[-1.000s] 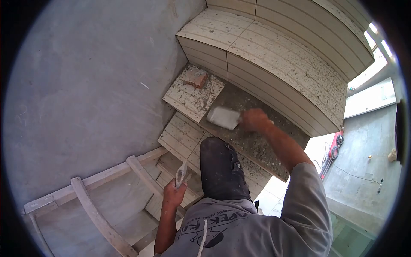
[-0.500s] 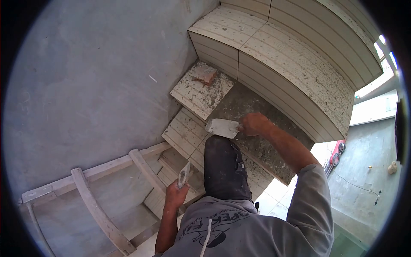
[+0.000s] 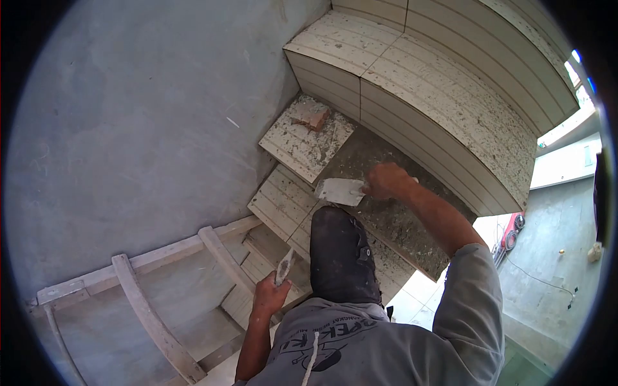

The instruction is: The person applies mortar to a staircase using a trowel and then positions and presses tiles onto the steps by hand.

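Note:
My right hand (image 3: 388, 181) is closed round the handle of a wide trowel (image 3: 341, 191), whose pale, mortar-smeared blade lies over the near edge of a grey mortar-covered step (image 3: 412, 225), just beyond my knee. Lower left, my left hand (image 3: 270, 294) grips a small pointed trowel (image 3: 284, 267) with its blade upward. A broken piece of reddish brick (image 3: 313, 118) rests on a speckled tile (image 3: 308, 138) at the wall end of the same step. Whether the wide blade touches the mortar is hard to tell.
Tiled steps (image 3: 450, 90) rise at the upper right, and lower tiled steps (image 3: 283, 199) lie left of my knee. A grey wall (image 3: 154, 128) fills the left side. Wooden beams (image 3: 148, 315) stand at the lower left. A red object (image 3: 513, 231) with a cable is far right.
The view has shifted slightly. Both trowels are still in my hands; the wide blade is tilted a little differently, and my left hand has turned slightly.

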`<state>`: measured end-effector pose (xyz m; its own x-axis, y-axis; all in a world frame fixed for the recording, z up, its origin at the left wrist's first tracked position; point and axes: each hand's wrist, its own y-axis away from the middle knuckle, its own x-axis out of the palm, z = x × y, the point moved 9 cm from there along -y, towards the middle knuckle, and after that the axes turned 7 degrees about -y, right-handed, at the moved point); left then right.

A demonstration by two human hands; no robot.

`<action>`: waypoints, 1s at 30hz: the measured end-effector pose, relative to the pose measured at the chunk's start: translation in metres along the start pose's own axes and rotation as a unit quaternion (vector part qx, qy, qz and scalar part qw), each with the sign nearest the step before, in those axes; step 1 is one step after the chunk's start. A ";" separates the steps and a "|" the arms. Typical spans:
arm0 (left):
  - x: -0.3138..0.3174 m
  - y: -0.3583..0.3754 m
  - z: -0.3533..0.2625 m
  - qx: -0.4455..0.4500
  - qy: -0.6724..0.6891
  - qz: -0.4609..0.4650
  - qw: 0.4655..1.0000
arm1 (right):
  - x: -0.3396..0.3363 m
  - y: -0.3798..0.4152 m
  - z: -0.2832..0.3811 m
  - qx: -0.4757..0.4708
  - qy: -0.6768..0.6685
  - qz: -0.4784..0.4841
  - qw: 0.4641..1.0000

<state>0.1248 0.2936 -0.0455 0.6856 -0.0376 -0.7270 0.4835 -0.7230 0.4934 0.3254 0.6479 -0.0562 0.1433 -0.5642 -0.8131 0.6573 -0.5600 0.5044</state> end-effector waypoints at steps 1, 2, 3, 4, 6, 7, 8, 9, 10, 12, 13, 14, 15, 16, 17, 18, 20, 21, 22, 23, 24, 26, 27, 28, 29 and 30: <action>0.002 0.001 0.000 0.005 0.000 0.003 1.000 | 0.002 0.000 0.004 -0.005 0.015 0.005 1.000; 0.005 0.001 0.001 0.002 0.004 0.011 1.000 | 0.003 0.002 0.003 -0.008 0.030 0.011 0.999; 0.007 0.002 0.002 -0.001 0.008 0.018 1.000 | 0.002 0.006 -0.001 -0.002 0.029 0.007 1.000; 0.010 0.002 0.004 0.007 0.003 0.019 1.000 | 0.000 0.008 -0.002 -0.011 0.028 -0.005 1.000; 0.014 -0.002 0.007 0.015 0.014 0.018 1.000 | -0.003 0.005 -0.019 -0.013 0.022 -0.032 0.999; 0.010 -0.003 0.003 0.023 0.007 0.017 1.000 | 0.001 0.000 -0.053 0.040 -0.024 -0.081 0.996; 0.010 -0.002 0.002 0.003 0.006 0.032 0.999 | -0.002 0.000 -0.077 0.092 -0.067 -0.130 0.985; 0.011 -0.001 0.001 -0.016 0.006 0.046 0.999 | -0.011 0.005 -0.078 0.093 -0.069 -0.137 0.984; 0.005 -0.001 -0.006 0.010 0.015 0.020 1.000 | -0.012 0.013 -0.082 0.114 -0.068 -0.109 0.985; -0.001 -0.004 -0.013 0.015 -0.007 0.020 1.000 | -0.011 0.022 -0.086 0.142 -0.069 -0.086 0.984; -0.001 -0.004 -0.014 0.011 -0.023 0.020 0.999 | -0.002 0.024 -0.080 0.148 -0.097 -0.094 0.980; 0.000 -0.005 -0.015 0.014 -0.023 0.019 0.999 | 0.004 0.024 -0.074 0.152 -0.123 -0.103 0.975; 0.000 -0.004 -0.014 0.012 -0.006 0.011 1.000 | 0.011 0.024 -0.068 0.150 -0.124 -0.104 0.975; -0.002 -0.003 -0.010 0.010 0.008 0.004 1.000 | 0.022 0.026 -0.062 0.156 -0.211 -0.113 0.958; -0.002 -0.004 -0.004 0.011 0.004 0.003 1.000 | 0.032 0.028 -0.058 0.161 -0.296 -0.120 0.934; 0.001 -0.006 0.002 0.016 0.003 -0.002 1.000 | 0.038 0.026 -0.050 0.162 -0.297 -0.123 0.933; 0.005 -0.008 0.008 0.024 0.001 -0.004 1.000 | 0.057 0.014 -0.037 0.197 -0.435 -0.122 0.870; 0.005 -0.008 0.007 0.041 0.000 -0.004 0.999 | 0.062 0.001 -0.035 0.199 -0.439 -0.123 0.868; 0.004 -0.008 0.003 0.058 -0.002 -0.004 0.998 | 0.070 -0.010 -0.036 0.211 -0.543 -0.142 0.801; 0.003 -0.007 0.001 0.059 -0.006 -0.001 0.998 | 0.079 -0.021 -0.036 0.220 -0.638 -0.158 0.721; 0.001 -0.005 -0.001 0.036 -0.010 0.012 0.999 | 0.081 -0.029 -0.032 0.222 -0.641 -0.158 0.717; -0.002 -0.006 -0.009 0.019 -0.020 0.030 0.999 | 0.085 -0.038 -0.025 0.218 -0.779 -0.189 0.557; -0.001 -0.008 -0.012 0.005 -0.004 0.036 0.999 | 0.083 -0.042 -0.025 0.223 -0.780 -0.195 0.551; 0.003 -0.008 -0.013 -0.010 0.014 0.045 0.999 | 0.080 -0.044 -0.025 0.220 -0.775 -0.190 0.561; 0.008 -0.011 -0.014 -0.005 0.012 0.052 0.999 | 0.079 -0.041 -0.028 0.216 -0.770 -0.184 0.571; 0.006 -0.016 -0.021 0.031 -0.012 0.042 0.999 | 0.083 -0.033 -0.033 0.222 -0.771 -0.190 0.566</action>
<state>0.1327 0.3200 -0.0477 0.7089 -0.1156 -0.6958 0.3896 -0.7581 0.5229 0.3401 0.6399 -0.1502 -0.9870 -0.0194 0.1596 0.1241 -0.7234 0.6791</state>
